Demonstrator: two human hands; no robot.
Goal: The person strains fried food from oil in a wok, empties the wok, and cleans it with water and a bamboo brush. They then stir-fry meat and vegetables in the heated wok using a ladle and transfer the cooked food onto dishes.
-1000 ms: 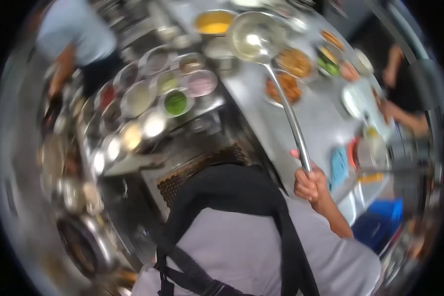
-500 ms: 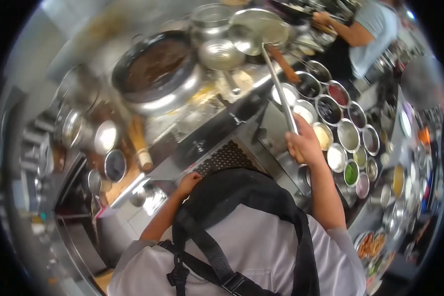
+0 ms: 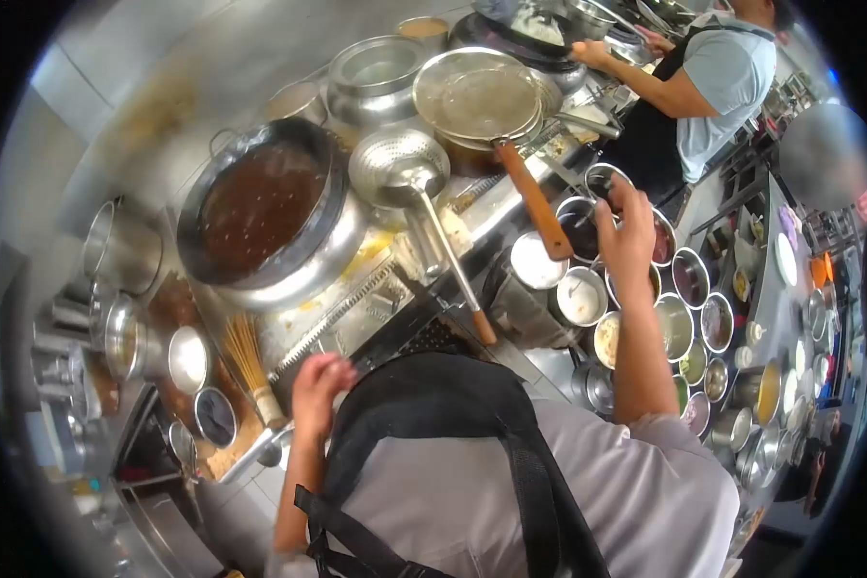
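My right hand (image 3: 628, 241) hangs over the metal seasoning pots (image 3: 580, 296), fingers apart, and I see nothing held in it. Close to its left is the wooden handle (image 3: 535, 202) of a round strainer (image 3: 477, 94) set over a pot. A perforated skimmer (image 3: 376, 159) lies on the stove with a ladle (image 3: 412, 181) against it; the ladle's long metal handle with a wooden end (image 3: 482, 328) points toward me. My left hand (image 3: 318, 385) is raised by the stove's front edge, fingers loosely curled and empty, near a bamboo brush (image 3: 250, 371).
A large wok (image 3: 188, 217) of dark brown liquid (image 3: 260, 207) sits at the left of the stove. Behind the skimmer stands a metal pot (image 3: 361, 94). Another person (image 3: 718, 91) in a dark apron works at the upper right. Bowls (image 3: 188, 356) stand on the left.
My right hand has let go of the long-handled ladle, now lying on the stove, and has moved up over the pots. My left hand has moved left and down. The view has shifted.
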